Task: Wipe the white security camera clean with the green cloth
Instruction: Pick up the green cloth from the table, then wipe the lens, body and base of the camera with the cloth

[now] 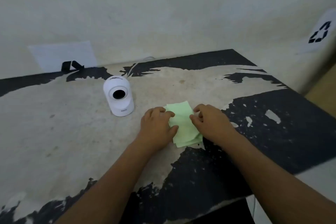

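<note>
The white security camera (pixel 119 96) stands upright on the table, its dark lens facing me, to the left of my hands. The light green cloth (pixel 182 123) lies folded flat on the table in the middle. My left hand (pixel 157 125) rests on the cloth's left edge with fingers curled over it. My right hand (pixel 211 123) presses on the cloth's right edge, fingers bent. Both hands cover the sides of the cloth. The camera is about a hand's width from my left hand, untouched.
The table (pixel 72 132) has a worn black and beige surface; its right edge runs diagonally near my right arm. A white cable (pixel 134 65) leads from behind the camera to the wall. A small black bracket (pixel 70 65) sits at the back left. A white bin (pixel 321 32) stands at far right.
</note>
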Motion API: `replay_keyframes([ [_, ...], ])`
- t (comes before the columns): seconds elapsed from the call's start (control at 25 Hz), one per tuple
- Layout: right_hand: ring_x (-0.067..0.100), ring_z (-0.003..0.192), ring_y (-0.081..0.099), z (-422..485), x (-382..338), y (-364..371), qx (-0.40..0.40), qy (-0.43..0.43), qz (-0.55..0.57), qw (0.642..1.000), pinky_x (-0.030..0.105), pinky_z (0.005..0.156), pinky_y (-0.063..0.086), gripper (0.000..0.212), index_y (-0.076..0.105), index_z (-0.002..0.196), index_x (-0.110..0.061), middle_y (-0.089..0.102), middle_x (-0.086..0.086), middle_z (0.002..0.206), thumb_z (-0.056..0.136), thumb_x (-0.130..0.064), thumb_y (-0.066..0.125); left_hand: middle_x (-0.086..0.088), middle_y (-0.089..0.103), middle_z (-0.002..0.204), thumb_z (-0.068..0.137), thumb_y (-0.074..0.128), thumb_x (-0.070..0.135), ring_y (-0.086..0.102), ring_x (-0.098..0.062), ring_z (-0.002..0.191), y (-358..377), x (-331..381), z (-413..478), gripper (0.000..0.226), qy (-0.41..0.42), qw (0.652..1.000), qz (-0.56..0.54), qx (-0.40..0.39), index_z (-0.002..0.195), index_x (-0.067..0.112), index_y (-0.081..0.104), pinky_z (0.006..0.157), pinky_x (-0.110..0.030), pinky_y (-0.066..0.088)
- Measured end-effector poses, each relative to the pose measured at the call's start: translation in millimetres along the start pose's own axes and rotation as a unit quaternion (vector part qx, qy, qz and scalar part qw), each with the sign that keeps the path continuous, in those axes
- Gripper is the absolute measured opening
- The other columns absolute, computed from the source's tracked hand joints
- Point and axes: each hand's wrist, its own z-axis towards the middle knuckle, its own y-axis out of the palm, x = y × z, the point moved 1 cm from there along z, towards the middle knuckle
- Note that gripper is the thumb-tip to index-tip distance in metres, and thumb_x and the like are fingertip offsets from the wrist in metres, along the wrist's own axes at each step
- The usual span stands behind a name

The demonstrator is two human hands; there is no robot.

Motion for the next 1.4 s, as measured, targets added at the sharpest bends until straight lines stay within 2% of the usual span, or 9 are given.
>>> replay_keyframes([
  [0.2, 0.026, 0.093, 0.053, 8, -5, 6, -0.022, 0.046, -0.087, 0.995, 0.038, 0.078, 0.041, 0.027, 0.054, 0.092, -0.022, 0.058, 0.001, 0.094, 0.086, -0.048, 0.049, -0.004, 0.033, 0.15, 0.084, 0.045, 0.055, 0.018, -0.028, 0.144, 9, -8, -1, 0.057, -0.018, 0.997, 0.064, -0.029, 0.136, 0.033, 0.043, 0.119, -0.046, 0.006],
  [0.36, 0.014, 0.073, 0.053, 11, -17, 5, -0.041, 0.049, 0.13, 0.989, 0.028, 0.063, 0.041, 0.013, 0.051, 0.073, -0.026, 0.055, -0.008, 0.074, 0.083, -0.03, 0.059, -0.005, 0.037, 0.146, 0.088, 0.052, 0.044, 0.025, -0.023, 0.139, -3, -3, -15, 0.055, -0.001, 1.0, -0.012, 0.014, 0.139, 0.025, 0.041, 0.117, -0.038, 0.011],
  [0.44, 0.013, 0.064, 0.052, 5, -30, -4, -0.046, 0.062, 0.323, 0.943, 0.026, 0.059, 0.043, 0.014, 0.055, 0.072, -0.021, 0.058, -0.004, 0.07, 0.083, -0.021, 0.064, -0.004, 0.044, 0.139, 0.089, 0.054, 0.041, 0.036, -0.022, 0.131, -15, -3, -25, 0.053, -0.037, 0.988, -0.128, 0.073, 0.137, 0.024, 0.041, 0.11, -0.036, 0.028],
  [0.56, 0.018, 0.063, 0.058, 0, -54, -19, -0.051, 0.067, 0.522, 0.849, 0.029, 0.051, 0.048, 0.014, 0.055, 0.077, -0.017, 0.063, 0.001, 0.068, 0.085, -0.011, 0.064, -0.001, 0.058, 0.118, 0.088, 0.05, 0.051, 0.059, -0.014, 0.103, -37, 0, -35, 0.05, -0.138, 0.918, -0.361, 0.086, 0.13, 0.026, 0.04, 0.081, -0.027, 0.049],
  [0.64, 0.022, 0.07, 0.063, -2, -73, -28, -0.052, 0.053, 0.573, 0.816, 0.036, 0.055, 0.052, 0.014, 0.055, 0.09, -0.021, 0.068, 0.005, 0.08, 0.087, -0.008, 0.061, -0.003, 0.062, 0.111, 0.081, 0.051, 0.059, 0.065, -0.019, 0.094, -46, 1, -38, 0.061, -0.191, 0.844, -0.499, 0.041, 0.131, 0.025, 0.039, 0.079, -0.034, 0.055],
  [0.8, 0.018, 0.083, 0.064, -2, -102, -33, -0.017, -0.007, 0.548, 0.836, 0.043, 0.072, 0.058, 0.044, 0.048, 0.118, -0.038, 0.067, 0.002, 0.096, 0.089, -0.006, 0.057, -0.012, 0.067, 0.111, 0.078, 0.056, 0.059, 0.069, -0.028, 0.095, -67, -5, -42, 0.058, -0.213, 0.774, -0.591, 0.081, 0.126, 0.027, 0.046, 0.084, -0.046, 0.057],
  [1.0, 0.017, 0.093, 0.064, -1, -121, -28, -0.017, -0.055, 0.536, 0.842, 0.037, 0.072, 0.059, 0.051, 0.048, 0.122, -0.038, 0.063, -0.001, 0.112, 0.089, 0.001, 0.051, -0.017, 0.074, 0.105, 0.088, 0.042, 0.062, 0.07, -0.03, 0.09, -88, -18, -53, 0.051, -0.242, 0.741, -0.626, -0.005, 0.119, 0.023, 0.055, 0.078, -0.04, 0.054],
  [1.12, 0.018, 0.092, 0.066, -5, -128, -21, -0.043, -0.072, 0.51, 0.856, 0.039, 0.075, 0.059, 0.051, 0.048, 0.116, -0.046, 0.063, 0.001, 0.113, 0.088, -0.003, 0.054, -0.016, 0.072, 0.107, 0.091, 0.055, 0.036, 0.067, -0.027, 0.085, -93, -22, -56, 0.035, -0.213, 0.722, -0.653, 0.078, 0.12, 0.016, 0.056, 0.078, -0.041, 0.053],
  [1.4, 0.028, 0.084, 0.071, -9, -134, -3, -0.09, -0.026, 0.527, 0.845, 0.043, 0.076, 0.059, 0.044, 0.046, 0.123, -0.04, 0.073, 0.014, 0.09, 0.088, -0.02, 0.063, 0.005, 0.067, 0.064, 0.086, 0.066, 0.012, 0.059, -0.009, 0.065, -104, -35, -65, 0.022, -0.154, 0.783, -0.561, 0.218, 0.101, 0.027, 0.061, 0.065, -0.03, 0.046],
])
